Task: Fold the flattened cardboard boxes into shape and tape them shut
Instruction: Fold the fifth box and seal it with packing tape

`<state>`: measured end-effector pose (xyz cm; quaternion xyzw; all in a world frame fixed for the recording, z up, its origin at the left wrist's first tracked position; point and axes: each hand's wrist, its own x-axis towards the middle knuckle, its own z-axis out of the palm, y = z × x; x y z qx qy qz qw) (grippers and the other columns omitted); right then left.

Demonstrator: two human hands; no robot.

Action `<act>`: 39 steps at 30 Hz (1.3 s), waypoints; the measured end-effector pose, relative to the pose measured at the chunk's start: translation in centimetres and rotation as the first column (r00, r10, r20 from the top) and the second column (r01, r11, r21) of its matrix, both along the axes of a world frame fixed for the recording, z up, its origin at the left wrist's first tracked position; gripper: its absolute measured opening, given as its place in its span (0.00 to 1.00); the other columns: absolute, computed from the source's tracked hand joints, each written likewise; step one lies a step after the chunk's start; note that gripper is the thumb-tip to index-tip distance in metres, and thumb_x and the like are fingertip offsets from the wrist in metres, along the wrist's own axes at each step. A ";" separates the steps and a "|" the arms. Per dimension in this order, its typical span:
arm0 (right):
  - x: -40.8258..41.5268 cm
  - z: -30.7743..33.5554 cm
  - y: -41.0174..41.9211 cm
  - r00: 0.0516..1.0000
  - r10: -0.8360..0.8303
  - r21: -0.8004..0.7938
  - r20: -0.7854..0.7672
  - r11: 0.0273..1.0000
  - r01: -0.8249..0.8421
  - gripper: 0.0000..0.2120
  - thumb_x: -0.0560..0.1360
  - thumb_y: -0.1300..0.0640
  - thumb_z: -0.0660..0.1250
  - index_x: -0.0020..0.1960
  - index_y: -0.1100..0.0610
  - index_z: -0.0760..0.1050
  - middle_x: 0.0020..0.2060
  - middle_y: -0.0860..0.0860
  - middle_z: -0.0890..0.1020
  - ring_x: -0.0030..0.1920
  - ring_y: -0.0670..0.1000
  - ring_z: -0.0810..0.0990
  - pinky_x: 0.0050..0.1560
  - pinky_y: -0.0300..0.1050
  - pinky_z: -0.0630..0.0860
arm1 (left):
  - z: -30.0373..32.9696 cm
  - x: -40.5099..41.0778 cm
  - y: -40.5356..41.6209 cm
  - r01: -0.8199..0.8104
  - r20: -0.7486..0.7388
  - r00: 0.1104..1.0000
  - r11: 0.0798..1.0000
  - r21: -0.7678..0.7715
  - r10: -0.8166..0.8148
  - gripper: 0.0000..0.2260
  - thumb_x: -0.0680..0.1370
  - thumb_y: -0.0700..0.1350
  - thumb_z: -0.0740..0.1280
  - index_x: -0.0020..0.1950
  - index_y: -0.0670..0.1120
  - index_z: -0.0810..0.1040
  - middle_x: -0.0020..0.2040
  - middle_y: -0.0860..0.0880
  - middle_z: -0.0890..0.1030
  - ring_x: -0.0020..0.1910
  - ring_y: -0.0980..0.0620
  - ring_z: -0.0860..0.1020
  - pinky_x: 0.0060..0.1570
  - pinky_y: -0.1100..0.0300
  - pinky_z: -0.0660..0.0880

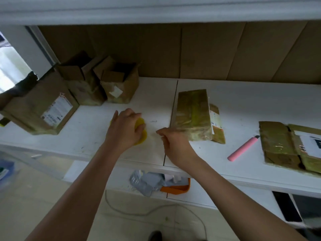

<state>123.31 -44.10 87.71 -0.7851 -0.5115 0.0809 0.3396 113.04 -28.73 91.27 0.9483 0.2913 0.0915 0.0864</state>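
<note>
We see a white table (pixel 243 101) across the middle of the frame, with brown cardboard sheets (pixel 208 53) standing behind it. At upper left stand three formed boxes (pixel 83 87), their top flaps open, so by our reading they are shaped but not yet sealed on top. Right of center lies a flat box (pixel 192 115), glossy with tape, and another flat box (pixel 284 146) lies at the right edge; both are unfolded. Between them lies a pink cutter (pixel 243 148).

At center our left hand (pixel 125 131) grips a yellow tape roll (pixel 141 133) on the table. Our right hand (pixel 173 143) pinches something at its fingertips, probably the tape's clear end, just beside the flat box's near corner. Most of the job looks left.
</note>
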 end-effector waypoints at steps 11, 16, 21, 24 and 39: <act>1.4 -5.3 5.5 0.965 -0.253 -0.172 -0.072 0.956 0.237 0.16 0.79 0.66 0.58 0.63 0.61 0.77 0.61 0.61 0.74 0.62 0.58 0.73 0.66 0.46 0.68 | -0.8 -1.2 1.9 0.173 0.204 0.967 0.983 -0.066 -0.156 0.19 0.76 0.50 0.71 0.66 0.44 0.78 0.57 0.47 0.76 0.58 0.45 0.73 0.62 0.52 0.68; 1.7 -5.1 5.0 0.949 -0.305 -0.022 -0.074 0.952 0.305 0.11 0.75 0.70 0.61 0.55 0.61 0.76 0.53 0.59 0.78 0.54 0.60 0.77 0.56 0.54 0.74 | -0.9 -1.5 3.3 0.131 0.234 0.968 0.977 -0.168 -0.090 0.19 0.77 0.51 0.69 0.67 0.47 0.76 0.56 0.51 0.71 0.59 0.49 0.71 0.61 0.55 0.68; 0.8 -3.6 6.2 0.962 -0.234 0.058 -0.138 0.968 0.244 0.09 0.75 0.71 0.60 0.47 0.57 0.69 0.38 0.49 0.76 0.38 0.50 0.74 0.39 0.37 0.68 | -0.5 -3.5 5.5 0.135 0.300 0.954 0.924 -0.359 -0.023 0.17 0.77 0.50 0.70 0.64 0.51 0.76 0.58 0.53 0.70 0.59 0.53 0.71 0.57 0.60 0.69; 0.9 -2.5 6.4 0.946 -0.239 0.080 -0.220 0.962 0.261 0.10 0.76 0.73 0.59 0.48 0.62 0.75 0.32 0.43 0.73 0.31 0.41 0.72 0.36 0.30 0.66 | -0.4 -4.6 6.2 0.161 0.332 0.943 0.904 -0.396 -0.022 0.16 0.76 0.49 0.71 0.63 0.52 0.76 0.58 0.52 0.72 0.59 0.52 0.72 0.58 0.59 0.71; 4.3 3.3 -0.1 0.840 -0.360 0.055 -0.405 0.908 0.415 0.10 0.73 0.66 0.72 0.35 0.57 0.77 0.27 0.46 0.79 0.24 0.39 0.76 0.28 0.34 0.76 | 0.0 -0.7 3.8 0.071 0.180 0.983 0.858 -0.509 0.026 0.19 0.66 0.62 0.77 0.54 0.62 0.78 0.53 0.56 0.79 0.51 0.53 0.78 0.49 0.50 0.80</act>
